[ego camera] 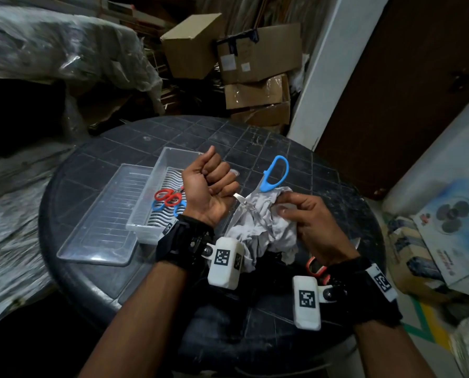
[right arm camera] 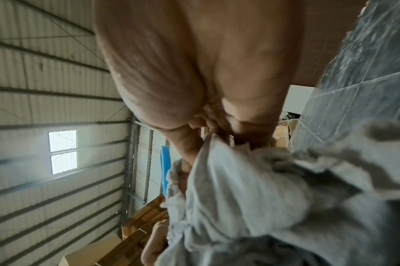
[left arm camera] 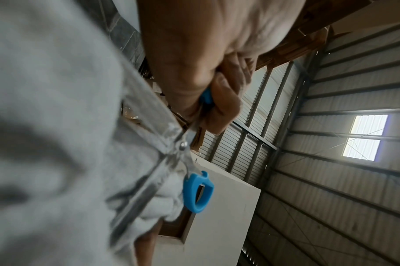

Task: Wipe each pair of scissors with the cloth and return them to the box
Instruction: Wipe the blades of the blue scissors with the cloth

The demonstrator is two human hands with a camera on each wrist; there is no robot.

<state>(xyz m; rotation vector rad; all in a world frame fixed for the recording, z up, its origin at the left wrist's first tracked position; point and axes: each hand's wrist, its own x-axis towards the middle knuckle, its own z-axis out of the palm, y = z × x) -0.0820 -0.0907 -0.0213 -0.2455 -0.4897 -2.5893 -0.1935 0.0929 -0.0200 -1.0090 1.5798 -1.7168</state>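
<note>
My left hand (ego camera: 211, 181) is a fist that grips one handle of the blue scissors (ego camera: 275, 173); the other blue handle sticks up and the blades are spread. My right hand (ego camera: 296, 210) pinches the grey cloth (ego camera: 266, 230) around the blade part. In the left wrist view the scissors' pivot (left arm camera: 183, 144) and free handle (left arm camera: 198, 192) lie against the cloth (left arm camera: 46, 126). In the right wrist view the cloth (right arm camera: 251, 198) hides most of the blue handle (right arm camera: 164, 171). The clear plastic box (ego camera: 156, 165) holds red scissors (ego camera: 169, 196) and blue scissors (ego camera: 159, 206).
The box lid (ego camera: 105, 214) lies left of the box on the dark round table (ego camera: 255, 143). Another pair with red handles (ego camera: 315, 266) lies under my right wrist. Cardboard boxes (ego camera: 255, 66) stand behind the table, a printed carton (ego camera: 451, 230) to the right.
</note>
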